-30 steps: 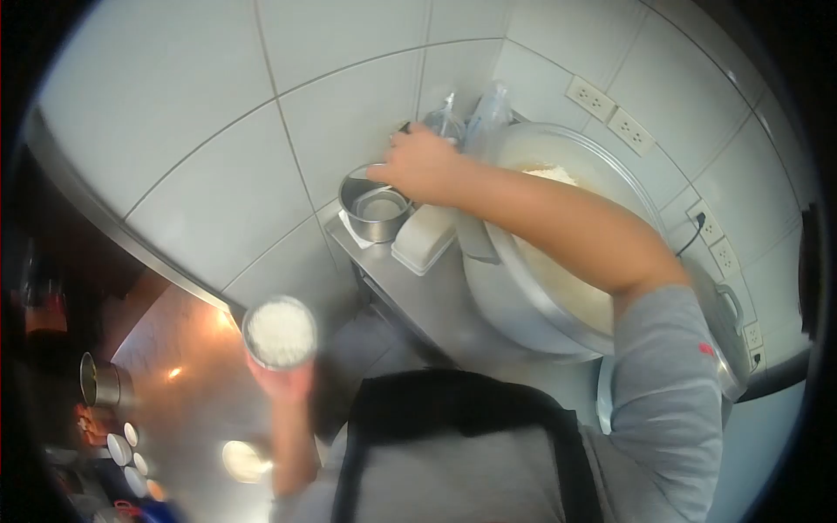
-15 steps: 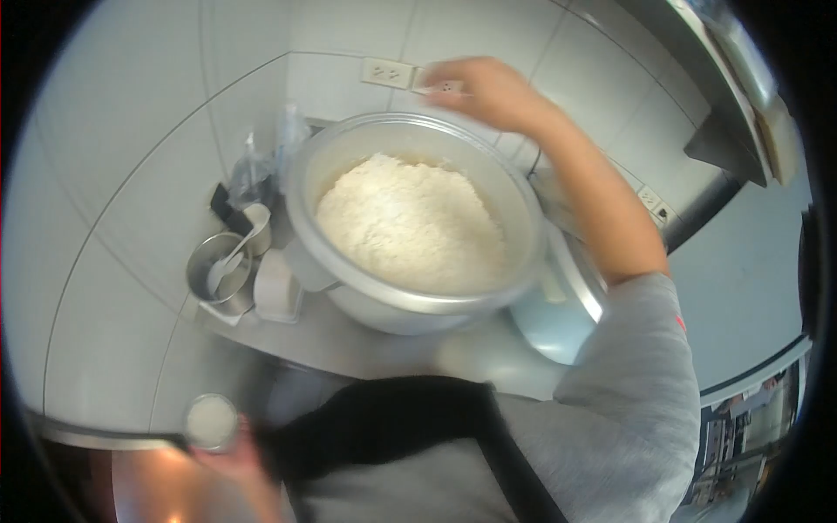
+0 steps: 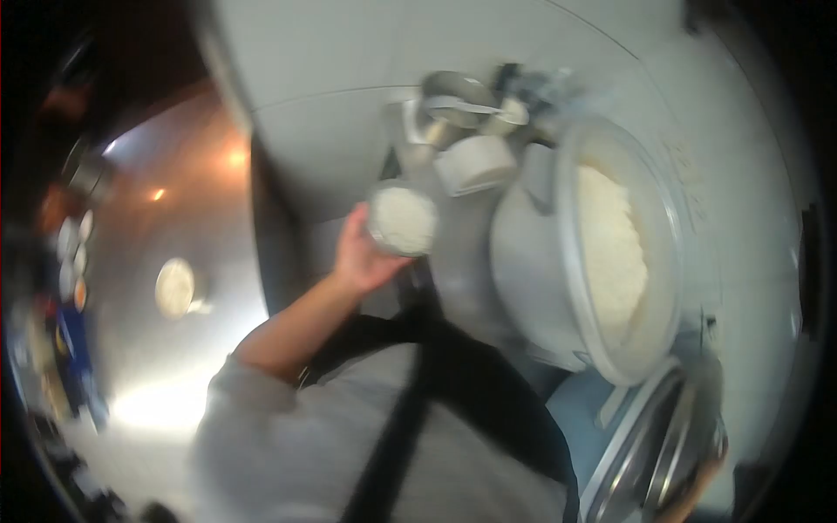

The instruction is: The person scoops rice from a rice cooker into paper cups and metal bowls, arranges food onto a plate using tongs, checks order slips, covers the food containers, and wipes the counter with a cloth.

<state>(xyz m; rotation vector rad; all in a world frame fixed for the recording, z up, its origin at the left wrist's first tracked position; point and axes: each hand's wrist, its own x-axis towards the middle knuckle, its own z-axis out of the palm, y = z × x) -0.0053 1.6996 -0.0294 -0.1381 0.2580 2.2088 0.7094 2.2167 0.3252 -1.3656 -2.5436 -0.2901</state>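
Note:
My left hand point(image 3: 364, 257) holds a round container point(image 3: 403, 220) filled with white powder or grains, in front of the shelf beside the big pot. The large grey pot point(image 3: 536, 253) contains a heap of white rice-like food point(image 3: 610, 248). At the lower right edge, my right hand point(image 3: 711, 462) is at the rim of a round metal lid point(image 3: 676, 436); its fingers are too blurred and hidden to read.
Beyond the held container are a metal cup point(image 3: 458, 87) with a white scoop across it, and a white tub point(image 3: 476, 164). A steel table point(image 3: 174, 227) at the left bears a round pale item point(image 3: 175, 288). A blue basin point(image 3: 580, 410) lies below the pot.
The view has swung left, bringing the steel table in. My left hand has raised the filled container toward the white tub. My right hand has left the area above the pot and gone down to the lid.

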